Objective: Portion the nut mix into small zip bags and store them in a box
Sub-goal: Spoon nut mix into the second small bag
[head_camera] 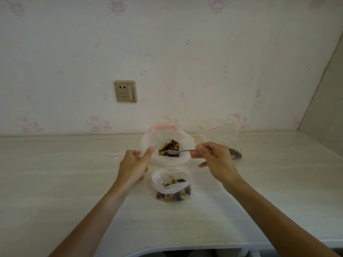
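The right hand (213,156) pinches a metal spoon (179,151), its bowl down in the nut mix (168,146) of the large bag (163,134); the left hand (134,164) grips that bag's near-left rim, thumb raised; a small zip bag (171,184) (open, partly filled) stands just in front on the table (55,173).

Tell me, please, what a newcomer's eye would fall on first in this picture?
Probably the big open bag of nut mix at the middle of the table, with the left hand at its rim and the right hand dipping a spoon into it. Just in front stands a small zip bag, open and partly filled. Another small bag stands behind the right hand by the wall.
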Action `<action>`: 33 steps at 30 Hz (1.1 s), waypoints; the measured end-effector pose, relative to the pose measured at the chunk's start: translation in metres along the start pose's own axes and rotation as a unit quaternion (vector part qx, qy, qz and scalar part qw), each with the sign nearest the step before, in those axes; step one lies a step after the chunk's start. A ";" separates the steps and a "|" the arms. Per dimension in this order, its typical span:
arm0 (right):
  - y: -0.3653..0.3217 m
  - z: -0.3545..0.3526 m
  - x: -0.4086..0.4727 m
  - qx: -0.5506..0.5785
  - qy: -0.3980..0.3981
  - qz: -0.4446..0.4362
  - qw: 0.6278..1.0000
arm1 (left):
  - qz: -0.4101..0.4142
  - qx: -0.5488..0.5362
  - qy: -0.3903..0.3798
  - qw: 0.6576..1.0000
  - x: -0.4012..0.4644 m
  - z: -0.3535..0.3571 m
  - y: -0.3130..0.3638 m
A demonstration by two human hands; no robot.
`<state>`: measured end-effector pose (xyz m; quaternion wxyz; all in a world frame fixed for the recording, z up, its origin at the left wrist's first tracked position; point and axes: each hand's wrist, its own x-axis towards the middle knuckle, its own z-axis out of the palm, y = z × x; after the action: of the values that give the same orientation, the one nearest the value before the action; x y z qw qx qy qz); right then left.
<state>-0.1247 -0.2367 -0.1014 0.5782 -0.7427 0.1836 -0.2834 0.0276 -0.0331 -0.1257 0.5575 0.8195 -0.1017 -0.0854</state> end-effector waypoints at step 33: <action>0.041 0.048 0.041 -0.134 0.008 -0.053 0.990 | 0.206 -0.015 -0.038 0.978 0.030 0.034 0.019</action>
<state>-0.0601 -0.2365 -0.1408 0.4562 -0.8198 0.1846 -0.2928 0.0466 -0.0781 -0.1209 0.5714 0.7685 -0.2879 -0.0009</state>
